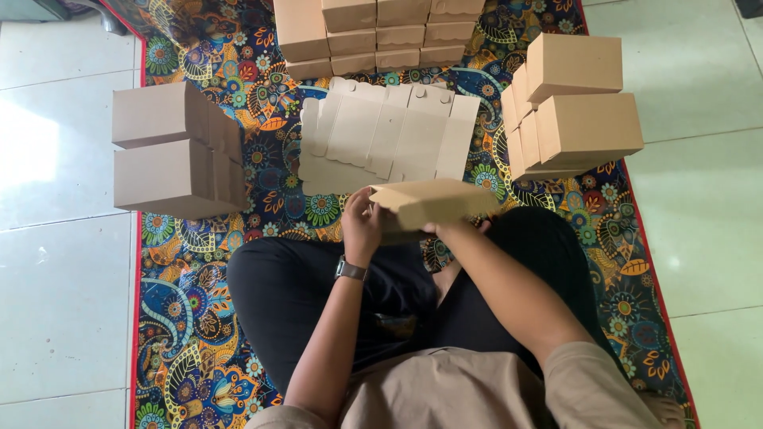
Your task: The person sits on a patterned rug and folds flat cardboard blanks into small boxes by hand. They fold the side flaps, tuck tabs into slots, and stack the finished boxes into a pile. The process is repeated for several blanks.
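On a patterned mat point(199, 318) spread over the tiled floor point(63, 278), I sit cross-legged with a brown box point(433, 202) raised over my lap, close to my knees, so both hands can work it without a reach. My left hand point(362, 226), a watch point(350, 270) on its wrist, is closed around the box's near left corner, fingers curled up over the edge, which looks to me like a grip meant to press that end into shape. My right hand point(449, 230) is under the box and mostly hidden by it; it seems to bear the weight from below, but I cannot tell how its fingers lie. Just beyond the box, flat on the mat, lie unfolded blanks point(381, 139), overlapped like a fan with their scalloped flaps showing, near enough to draw from. Made-up boxes ring me: a left stack point(171, 151) two high at the mat's edge, a right stack point(576, 107) with one box set on top, and a far stack point(377, 32) in rows beyond the blanks. Each stands apart from the blanks, leaving the middle of the mat to the flat card; I judge the stacks are kept at arm's length on three sides so finished pieces can go down wherever there is room
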